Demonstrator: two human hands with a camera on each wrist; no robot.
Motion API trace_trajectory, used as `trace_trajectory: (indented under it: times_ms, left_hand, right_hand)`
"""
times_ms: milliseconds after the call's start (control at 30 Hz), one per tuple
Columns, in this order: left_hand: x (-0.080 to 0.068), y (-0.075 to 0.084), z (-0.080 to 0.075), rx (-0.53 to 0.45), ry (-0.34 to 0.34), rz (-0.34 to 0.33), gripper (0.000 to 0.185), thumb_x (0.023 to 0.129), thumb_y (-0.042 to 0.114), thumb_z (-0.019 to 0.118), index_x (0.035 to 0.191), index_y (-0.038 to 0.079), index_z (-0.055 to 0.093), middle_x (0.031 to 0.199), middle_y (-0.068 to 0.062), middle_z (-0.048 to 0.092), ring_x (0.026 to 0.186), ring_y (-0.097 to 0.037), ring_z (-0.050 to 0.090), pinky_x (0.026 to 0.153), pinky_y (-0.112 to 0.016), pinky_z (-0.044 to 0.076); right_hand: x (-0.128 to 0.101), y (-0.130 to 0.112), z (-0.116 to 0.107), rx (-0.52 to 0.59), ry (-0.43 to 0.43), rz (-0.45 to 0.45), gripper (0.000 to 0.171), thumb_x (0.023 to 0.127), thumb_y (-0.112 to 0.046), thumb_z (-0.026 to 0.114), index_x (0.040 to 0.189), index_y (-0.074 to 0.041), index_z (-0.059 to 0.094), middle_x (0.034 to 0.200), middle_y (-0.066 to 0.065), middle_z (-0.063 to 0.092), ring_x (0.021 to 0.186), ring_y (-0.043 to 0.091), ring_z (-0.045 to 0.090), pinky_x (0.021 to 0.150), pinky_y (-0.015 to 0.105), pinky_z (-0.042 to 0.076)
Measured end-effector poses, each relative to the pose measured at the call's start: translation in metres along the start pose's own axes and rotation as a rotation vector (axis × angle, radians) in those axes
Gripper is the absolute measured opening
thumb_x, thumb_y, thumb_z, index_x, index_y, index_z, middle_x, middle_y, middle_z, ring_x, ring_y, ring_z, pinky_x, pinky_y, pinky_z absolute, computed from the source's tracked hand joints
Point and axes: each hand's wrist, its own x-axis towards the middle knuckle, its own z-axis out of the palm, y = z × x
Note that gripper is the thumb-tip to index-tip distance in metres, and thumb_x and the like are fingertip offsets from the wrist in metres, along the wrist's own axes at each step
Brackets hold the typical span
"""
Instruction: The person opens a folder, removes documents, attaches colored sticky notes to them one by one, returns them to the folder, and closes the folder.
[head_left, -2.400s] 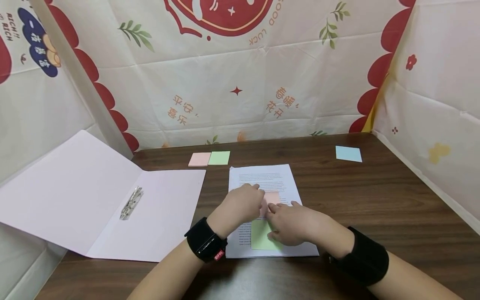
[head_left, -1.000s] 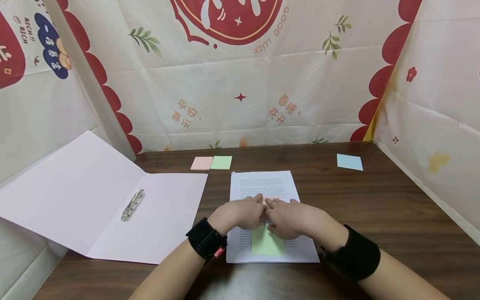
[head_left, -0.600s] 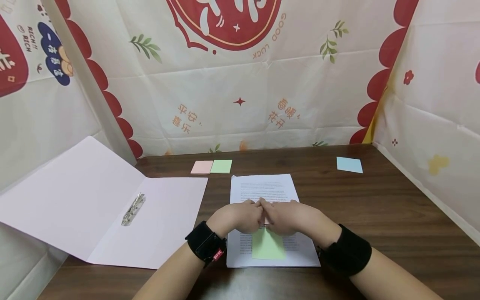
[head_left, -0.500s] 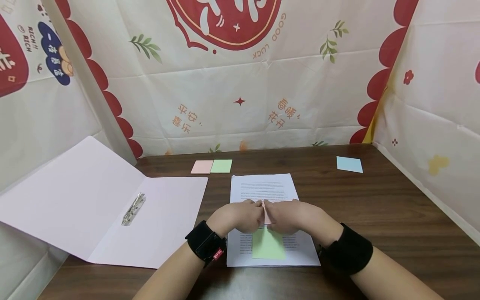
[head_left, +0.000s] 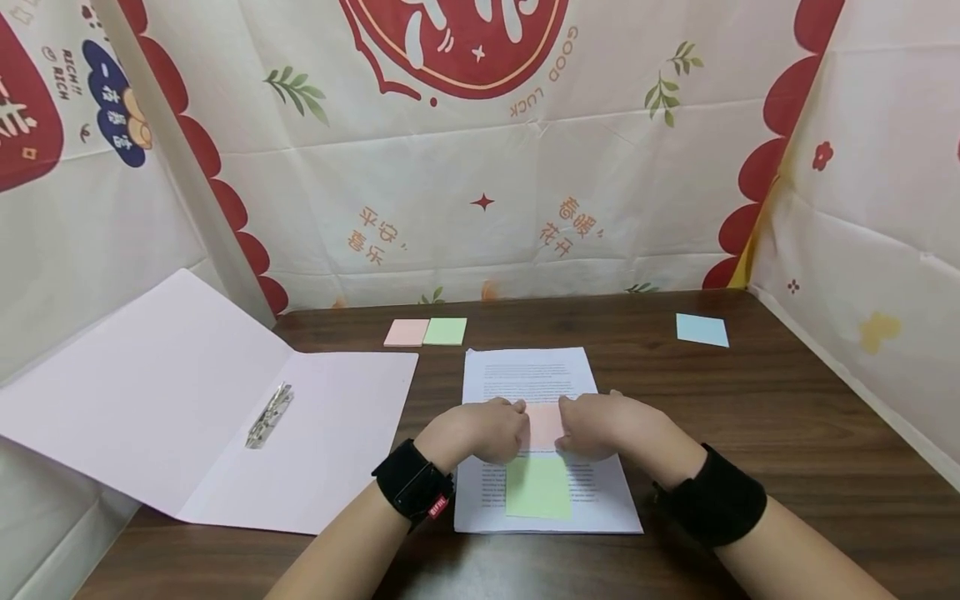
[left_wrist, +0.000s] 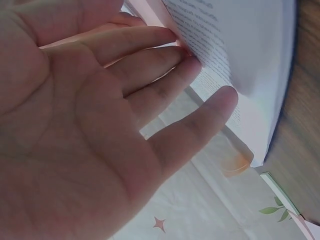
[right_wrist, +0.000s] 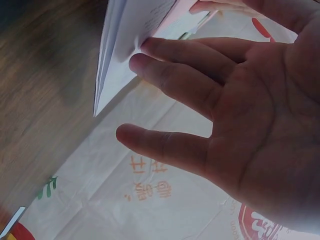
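Nearest the person, at six o'clock on the dark wooden surface [head_left: 750,392], lies the printed sheet [head_left: 543,379], with a green sticky note [head_left: 537,488] stuck on its near half. Just beyond that note, both hands rest on the page. The left hand [head_left: 483,429] and the right hand [head_left: 600,423] lie flat, fingers nearly straight, fingertips pressing down on either side of a pink sticky note [head_left: 544,423]; neither grips anything. Half a second ago the two hands met knuckle to knuckle and the pink note showed only as a sliver standing between them. Now they have slid apart, left toward nine o'clock and right toward three, and the note lies flat and in plain sight at the middle of the sheet. That reads as a smoothing stroke, so the pink note looks to be stuck down.

The note's side edges are under the fingertips, so whether they lie flush cannot be told. The wrist views are close and blurred: they show straight fingers [left_wrist: 165,55] against printed paper [right_wrist: 135,30], with little else clear. The text on the sheet is too small to read.

Further out, at ten o'clock, an open pale pink folder [head_left: 187,400] with a metal clip [head_left: 267,414] hangs partly over the surface's left edge. At twelve o'clock a pink pad [head_left: 406,332] and a green pad [head_left: 445,331] touch side by side; a blue pad [head_left: 701,330] sits well apart at two o'clock.
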Motion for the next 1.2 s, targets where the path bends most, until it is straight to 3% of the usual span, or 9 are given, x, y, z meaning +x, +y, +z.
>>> trace_trajectory:
  times_ms: [100,333,467,567,800,900,1000,1067,1200]
  left_hand:
    - [0.0,0.0,-0.001,0.002,-0.01,-0.005,0.044,0.107,0.024,0.048,0.148,0.016,0.063,0.171,-0.002,0.042,0.162,-0.021,0.036,0.129,-0.04,0.037]
    - [0.0,0.0,-0.002,-0.031,-0.026,0.002,0.048,0.107,0.019,0.049,0.154,0.014,0.057,0.174,-0.005,0.036,0.161,-0.019,0.036,0.128,-0.034,0.037]
    - [0.001,0.0,-0.001,-0.012,-0.013,0.012,0.047,0.109,0.021,0.049,0.155,0.011,0.054,0.166,-0.002,0.049,0.135,-0.009,0.056,0.109,-0.026,0.046]
    - [0.002,0.0,-0.001,-0.014,-0.005,0.019,0.043,0.109,0.021,0.05,0.15,0.01,0.058,0.163,-0.003,0.052,0.115,-0.011,0.055,0.096,-0.027,0.045]
    - [0.001,0.0,-0.002,-0.046,-0.009,0.024,0.028,0.103,0.014,0.053,0.122,0.016,0.074,0.172,-0.006,0.039,0.154,-0.016,0.046,0.096,-0.026,0.045]
    - [0.002,0.0,-0.002,-0.055,-0.006,0.029,0.028,0.104,0.015,0.053,0.122,0.016,0.074,0.171,-0.007,0.041,0.159,-0.019,0.041,0.096,-0.027,0.044]
    - [0.002,0.0,-0.001,-0.057,-0.006,0.038,0.026,0.105,0.017,0.053,0.118,0.015,0.075,0.17,-0.009,0.043,0.159,-0.021,0.04,0.097,-0.029,0.044]
    - [0.002,0.001,-0.001,-0.054,-0.003,0.039,0.025,0.106,0.019,0.054,0.118,0.015,0.075,0.169,-0.009,0.044,0.159,-0.022,0.041,0.099,-0.029,0.045]
    - [0.003,0.002,0.0,-0.033,0.004,0.055,0.022,0.106,0.019,0.053,0.096,0.016,0.073,0.168,-0.011,0.046,0.159,-0.023,0.041,0.103,-0.029,0.045]
  right_hand:
    - [0.0,-0.001,-0.001,-0.014,0.025,0.001,0.058,0.102,-0.03,0.071,0.14,0.012,0.057,0.128,0.027,0.073,0.122,0.042,0.071,0.115,0.081,0.033]
    - [0.002,-0.011,0.002,0.034,0.051,-0.074,0.068,0.103,-0.029,0.067,0.158,0.004,0.043,0.157,0.024,0.056,0.151,0.039,0.05,0.119,0.081,0.026]
    - [0.002,-0.016,0.005,0.054,0.026,-0.108,0.07,0.104,-0.029,0.066,0.163,-0.005,0.039,0.16,0.019,0.054,0.153,0.035,0.048,0.119,0.08,0.026]
    - [0.003,-0.016,0.007,0.058,0.017,-0.105,0.073,0.103,-0.03,0.068,0.165,-0.007,0.037,0.161,0.016,0.054,0.152,0.033,0.05,0.118,0.081,0.027]
    - [0.0,-0.009,0.002,0.061,-0.004,-0.079,0.069,0.103,-0.028,0.068,0.158,0.006,0.043,0.152,0.025,0.06,0.138,0.04,0.062,0.115,0.077,0.037]
    - [-0.001,-0.005,0.0,0.057,-0.012,-0.076,0.065,0.103,-0.026,0.068,0.154,0.009,0.046,0.141,0.029,0.067,0.113,0.033,0.07,0.106,0.066,0.05]
    - [-0.002,-0.002,-0.001,0.059,-0.03,-0.074,0.064,0.104,-0.025,0.067,0.152,0.011,0.046,0.134,0.031,0.069,0.093,0.027,0.064,0.089,0.051,0.055]
    - [-0.002,0.0,-0.002,0.062,-0.037,-0.074,0.063,0.105,-0.024,0.066,0.152,0.012,0.046,0.133,0.032,0.069,0.091,0.027,0.063,0.085,0.048,0.054]
    - [-0.004,0.001,-0.003,0.054,-0.034,-0.086,0.061,0.105,-0.024,0.066,0.15,0.013,0.047,0.131,0.033,0.069,0.095,0.027,0.068,0.088,0.049,0.059]
